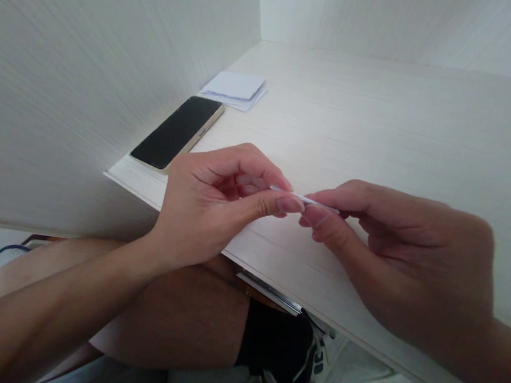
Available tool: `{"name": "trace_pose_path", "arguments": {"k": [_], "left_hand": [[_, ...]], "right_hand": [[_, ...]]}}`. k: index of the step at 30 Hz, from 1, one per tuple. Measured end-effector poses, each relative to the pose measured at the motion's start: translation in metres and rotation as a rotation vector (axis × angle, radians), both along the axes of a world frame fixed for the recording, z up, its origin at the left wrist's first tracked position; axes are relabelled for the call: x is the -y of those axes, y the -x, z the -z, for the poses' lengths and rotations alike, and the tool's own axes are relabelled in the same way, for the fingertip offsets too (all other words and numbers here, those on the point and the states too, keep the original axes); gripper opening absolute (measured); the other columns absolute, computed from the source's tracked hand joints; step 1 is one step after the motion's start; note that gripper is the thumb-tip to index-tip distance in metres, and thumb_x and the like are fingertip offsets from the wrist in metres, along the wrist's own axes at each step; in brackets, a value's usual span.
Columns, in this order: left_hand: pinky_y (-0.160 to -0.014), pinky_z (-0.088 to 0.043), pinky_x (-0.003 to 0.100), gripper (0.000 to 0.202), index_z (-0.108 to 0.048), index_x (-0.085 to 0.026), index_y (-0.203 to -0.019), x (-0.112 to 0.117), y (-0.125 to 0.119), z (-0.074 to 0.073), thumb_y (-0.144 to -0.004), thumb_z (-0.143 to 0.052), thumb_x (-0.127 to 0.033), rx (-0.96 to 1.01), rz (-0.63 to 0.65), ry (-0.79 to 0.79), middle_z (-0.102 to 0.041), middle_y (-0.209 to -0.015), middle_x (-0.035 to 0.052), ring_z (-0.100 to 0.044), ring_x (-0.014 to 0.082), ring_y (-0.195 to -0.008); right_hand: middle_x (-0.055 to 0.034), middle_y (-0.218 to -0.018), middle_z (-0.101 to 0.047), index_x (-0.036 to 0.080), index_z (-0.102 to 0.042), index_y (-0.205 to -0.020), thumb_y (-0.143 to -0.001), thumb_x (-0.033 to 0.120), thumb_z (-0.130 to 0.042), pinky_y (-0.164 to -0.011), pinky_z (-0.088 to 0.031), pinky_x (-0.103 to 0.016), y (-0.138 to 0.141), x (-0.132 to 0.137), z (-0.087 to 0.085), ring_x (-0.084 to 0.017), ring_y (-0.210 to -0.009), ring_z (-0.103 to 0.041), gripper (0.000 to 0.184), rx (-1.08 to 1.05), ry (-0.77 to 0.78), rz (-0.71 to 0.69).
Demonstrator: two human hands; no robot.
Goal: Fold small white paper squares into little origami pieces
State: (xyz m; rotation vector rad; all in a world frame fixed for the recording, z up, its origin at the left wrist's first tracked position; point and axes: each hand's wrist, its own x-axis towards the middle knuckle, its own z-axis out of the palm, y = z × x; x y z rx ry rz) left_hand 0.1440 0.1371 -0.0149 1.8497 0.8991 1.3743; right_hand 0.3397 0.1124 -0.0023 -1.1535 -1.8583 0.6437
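Where the fingers [259, 161] of the two hands meet, a thin white slip [301, 197], seen almost edge-on, lies pinched between thumbs and index fingers. The left hand [205, 204] has its fingers closed on the left part of the slip, the thumb on the near side and the index finger on the far side. The right hand [429, 256] grips the right part likewise, the two thumb tips side by side near the slip's middle. The slip is held above the tabletop [397, 134], tilting slightly down toward the right; any writing on its faces cannot be made out at this angle.

Beyond the left hand and to its left, a phone [176, 132] with a dark screen and a pale case lies flat beside the left panel [88, 71]. Just past its far end rests a small stack of white papers [233, 86], unevenly aligned. A far panel [397, 22] bounds the tabletop at the back. Below the near edge appear a bare leg [193, 320], a black sock [274, 343] and a light shoe [333, 356] bearing dark marks too indistinct to read.
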Motion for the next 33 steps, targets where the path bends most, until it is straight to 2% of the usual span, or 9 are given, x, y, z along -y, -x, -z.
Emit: {"name": "trace_pose_path", "arguments": {"k": [6, 10, 13, 15, 18, 21, 27, 33], "left_hand": [[-0.058, -0.059, 0.024, 0.011, -0.077, -0.020, -0.079, 0.001, 0.001, -0.001, -0.082, -0.087, -0.025, -0.013, 0.023, 0.034, -0.076, -0.073, 0.0000, -0.071, 0.0134, -0.066], [-0.060, -0.059, 0.021, 0.004, -0.080, -0.021, -0.087, 0.002, 0.003, -0.002, -0.087, -0.080, -0.017, -0.080, 0.060, 0.044, -0.079, -0.081, 0.0014, -0.074, 0.0134, -0.071], [-0.059, -0.059, 0.021, 0.002, -0.080, -0.023, -0.089, 0.002, 0.004, -0.002, -0.090, -0.078, -0.023, -0.125, 0.078, 0.023, -0.079, -0.082, 0.0024, -0.075, 0.0142, -0.071], [-0.057, -0.058, 0.022, 0.007, -0.078, -0.023, -0.087, 0.003, 0.004, -0.002, -0.090, -0.079, -0.029, -0.161, 0.069, 0.016, -0.077, -0.079, 0.0025, -0.073, 0.0148, -0.068], [-0.056, -0.056, 0.020, 0.012, -0.075, -0.019, -0.085, 0.006, 0.003, -0.003, -0.090, -0.078, -0.029, -0.211, 0.051, 0.041, -0.074, -0.078, 0.0027, -0.071, 0.0139, -0.066], [-0.053, -0.054, 0.018, 0.012, -0.073, -0.016, -0.084, 0.008, 0.000, -0.005, -0.088, -0.079, -0.025, -0.193, 0.066, 0.118, -0.072, -0.073, 0.0013, -0.069, 0.0122, -0.061], [-0.051, -0.050, 0.016, 0.014, -0.071, -0.015, -0.076, 0.011, -0.009, -0.018, -0.089, -0.073, -0.017, -0.168, -0.008, 0.493, -0.069, -0.063, -0.0014, -0.066, 0.0100, -0.056], [-0.041, -0.040, 0.016, 0.018, -0.067, -0.014, -0.070, 0.005, -0.013, -0.017, -0.089, -0.069, -0.016, -0.078, -0.064, 0.590, -0.066, -0.061, -0.0023, -0.052, 0.0052, -0.042]], "right_hand": [[0.0011, -0.064, -0.064, 0.029, -0.082, -0.089, -0.095, 0.034, -0.071, -0.054, -0.043, -0.030, -0.001, -0.003, 0.003, -0.014, -0.055, -0.053, 0.013, 0.078, -0.092, 0.026], [0.0008, -0.066, -0.057, 0.028, -0.083, -0.092, -0.094, 0.032, -0.072, -0.053, -0.040, -0.030, -0.003, -0.005, 0.004, -0.013, -0.055, -0.050, 0.012, 0.102, -0.142, 0.019], [-0.0006, -0.074, -0.061, 0.027, -0.081, -0.089, -0.092, 0.027, -0.072, -0.054, -0.041, -0.030, -0.003, -0.006, 0.004, -0.014, -0.058, -0.052, 0.010, 0.091, -0.139, 0.002], [-0.0017, -0.079, -0.066, 0.026, -0.079, -0.085, -0.091, 0.025, -0.071, -0.055, -0.042, -0.030, -0.003, -0.006, 0.004, -0.014, -0.060, -0.055, 0.010, 0.080, -0.120, -0.027], [-0.0020, -0.080, -0.070, 0.025, -0.076, -0.082, -0.093, 0.024, -0.069, -0.057, -0.043, -0.030, -0.003, -0.007, 0.006, -0.014, -0.062, -0.059, 0.013, 0.090, -0.091, -0.093], [-0.0010, -0.077, -0.070, 0.023, -0.074, -0.080, -0.094, 0.022, -0.068, -0.059, -0.044, -0.030, -0.003, -0.009, 0.005, -0.014, -0.062, -0.060, 0.015, 0.123, -0.076, -0.136], [-0.0005, -0.072, -0.068, 0.021, -0.074, -0.077, -0.094, 0.018, -0.065, -0.061, -0.042, -0.029, -0.003, -0.014, 0.000, -0.014, -0.062, -0.057, 0.019, 0.196, 0.021, -0.156], [-0.0006, -0.065, -0.067, 0.022, -0.074, -0.076, -0.093, 0.028, -0.066, -0.057, -0.037, -0.032, -0.006, -0.024, 0.000, -0.017, -0.059, -0.054, 0.020, 0.119, 0.216, -0.110]]}}
